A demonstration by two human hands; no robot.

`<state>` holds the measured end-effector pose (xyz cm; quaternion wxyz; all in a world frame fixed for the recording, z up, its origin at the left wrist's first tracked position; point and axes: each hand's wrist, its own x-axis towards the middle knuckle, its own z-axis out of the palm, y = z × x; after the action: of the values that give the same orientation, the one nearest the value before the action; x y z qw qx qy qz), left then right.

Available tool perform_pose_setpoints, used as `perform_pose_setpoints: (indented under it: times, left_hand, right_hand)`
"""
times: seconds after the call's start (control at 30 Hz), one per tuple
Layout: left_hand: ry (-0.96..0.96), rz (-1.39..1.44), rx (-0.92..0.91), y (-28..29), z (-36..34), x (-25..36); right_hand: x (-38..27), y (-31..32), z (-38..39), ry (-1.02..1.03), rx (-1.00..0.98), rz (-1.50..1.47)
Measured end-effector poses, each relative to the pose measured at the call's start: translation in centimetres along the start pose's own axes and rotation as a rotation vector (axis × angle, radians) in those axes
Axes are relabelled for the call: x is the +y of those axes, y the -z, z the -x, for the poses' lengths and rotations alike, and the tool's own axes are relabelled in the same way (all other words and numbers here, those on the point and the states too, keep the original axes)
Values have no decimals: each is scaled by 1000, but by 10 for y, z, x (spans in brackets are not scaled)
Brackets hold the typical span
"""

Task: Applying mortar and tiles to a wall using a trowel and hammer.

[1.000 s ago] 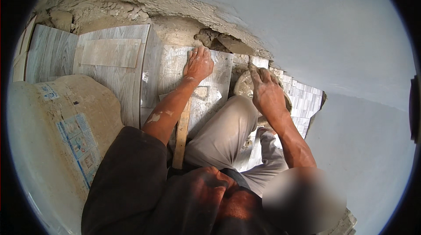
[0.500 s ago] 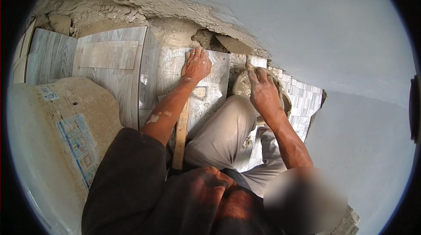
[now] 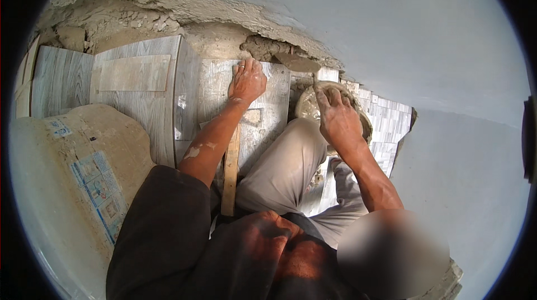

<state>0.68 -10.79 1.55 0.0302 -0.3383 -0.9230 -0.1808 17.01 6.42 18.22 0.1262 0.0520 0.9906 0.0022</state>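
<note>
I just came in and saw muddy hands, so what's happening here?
A person's left hand rests at the top edge of a grey wood-patterned tile. Their right hand grips a muddy trowel, its blade by the gap along the broken wall edge. A muddy bucket sits beneath that hand.

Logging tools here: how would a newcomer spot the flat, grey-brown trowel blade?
Follow the blue-grey wall down to its broken plaster edge. Just below, beyond the right hand, the trowel blade is smooth and rounded, unlike the rough hollow behind it.
</note>
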Motion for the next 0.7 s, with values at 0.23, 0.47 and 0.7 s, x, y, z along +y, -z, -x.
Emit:
perform_pose_setpoints:
  times: [0.23,0.47,0.7]
  left_hand:
    - [4,-11,21,-1,-1,0]
    - [23,52,0,-1,-1,0]
    - [20,54,20,-2,-1,0]
  right_hand:
    - [1,6,-1,4,-37,-6]
    - [-3,-3,-8,-38,-6,-16]
    - [-8,9,6,-18,-53,50]
